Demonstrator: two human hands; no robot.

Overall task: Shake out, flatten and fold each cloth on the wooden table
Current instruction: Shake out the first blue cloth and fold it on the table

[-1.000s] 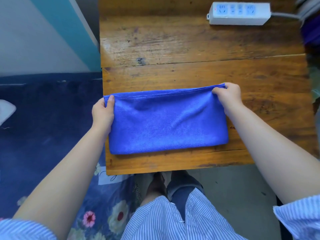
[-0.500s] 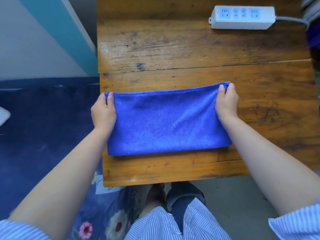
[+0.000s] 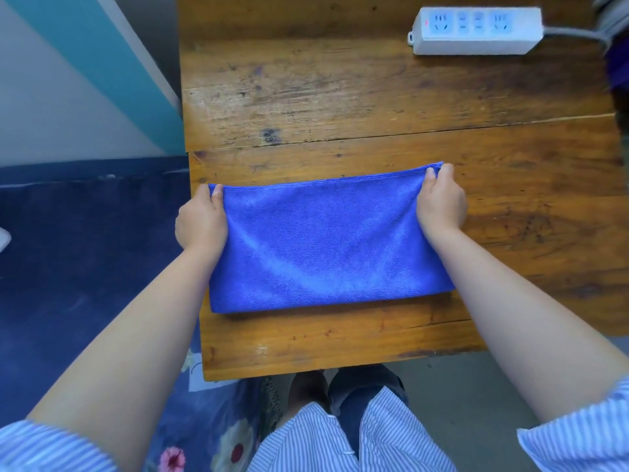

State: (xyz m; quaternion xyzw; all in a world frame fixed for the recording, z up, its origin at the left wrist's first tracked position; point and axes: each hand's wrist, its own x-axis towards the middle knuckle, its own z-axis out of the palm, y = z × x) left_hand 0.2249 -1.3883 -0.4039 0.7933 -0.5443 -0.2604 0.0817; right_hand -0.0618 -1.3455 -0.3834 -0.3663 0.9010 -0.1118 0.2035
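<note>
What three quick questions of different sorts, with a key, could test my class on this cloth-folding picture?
1. True or false: the left hand and the right hand each hold a far corner of the blue cloth.
2. Where does the white power strip lie? A) on the cloth B) at the far right of the wooden table C) on the floor
3. Fill in: the cloth lies as a long ____ on the table, its rounded fold toward the person.

Key: 1 true; 2 B; 3 rectangle
</note>
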